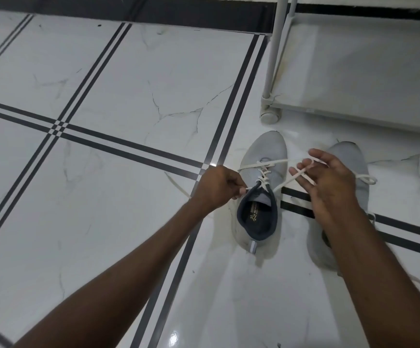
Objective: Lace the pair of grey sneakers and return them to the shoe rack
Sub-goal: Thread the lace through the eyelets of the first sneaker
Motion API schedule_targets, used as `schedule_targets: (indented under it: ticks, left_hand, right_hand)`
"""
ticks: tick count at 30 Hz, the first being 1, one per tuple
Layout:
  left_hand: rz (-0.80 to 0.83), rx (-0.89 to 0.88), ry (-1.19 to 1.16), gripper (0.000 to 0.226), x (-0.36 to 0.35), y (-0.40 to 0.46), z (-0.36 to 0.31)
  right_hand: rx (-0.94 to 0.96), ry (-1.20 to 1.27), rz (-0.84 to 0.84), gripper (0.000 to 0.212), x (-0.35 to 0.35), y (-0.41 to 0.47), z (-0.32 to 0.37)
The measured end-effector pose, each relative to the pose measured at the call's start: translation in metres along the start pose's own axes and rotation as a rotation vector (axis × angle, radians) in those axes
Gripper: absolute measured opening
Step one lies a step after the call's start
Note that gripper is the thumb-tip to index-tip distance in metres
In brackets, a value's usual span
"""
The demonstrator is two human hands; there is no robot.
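Observation:
Two grey sneakers stand on the tiled floor, toes pointing away from me. The left sneaker (264,156) has a dark blue collar, and a white lace (264,175) crosses through several of its eyelets. My left hand (216,187) pinches one end of that lace beside the collar. My right hand (329,182) holds the other end, pulled out to the right and looped over its fingers. The right sneaker (349,156) is partly hidden under my right hand and forearm.
A white shoe rack (354,111) on castors stands just beyond the sneakers at the upper right; its post (275,54) rises near the left sneaker's toe. White marble-look floor tiles (128,84) with dark stripes spread to the left. A dark skirting runs along the top.

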State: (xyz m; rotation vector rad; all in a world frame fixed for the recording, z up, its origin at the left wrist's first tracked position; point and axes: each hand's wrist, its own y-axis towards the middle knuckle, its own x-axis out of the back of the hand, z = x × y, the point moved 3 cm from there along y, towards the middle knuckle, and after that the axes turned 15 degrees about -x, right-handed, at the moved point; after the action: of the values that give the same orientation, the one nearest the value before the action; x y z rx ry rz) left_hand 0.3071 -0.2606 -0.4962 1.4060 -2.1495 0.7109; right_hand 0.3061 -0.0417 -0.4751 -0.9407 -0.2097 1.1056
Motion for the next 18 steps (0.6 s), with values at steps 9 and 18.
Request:
schedule_targets:
  ticks: [9,18]
  left_hand:
    - [0.016,0.022,0.093,0.009,0.0,0.005,-0.002]
    - [0.006,-0.012,0.09,0.011,0.005,0.007,-0.001]
  right_hand:
    - [0.158,-0.095,0.109,0.03,-0.021,-0.025,0.025]
    - [0.22,-1.061,-0.559,0.067,0.005,-0.02,0.008]
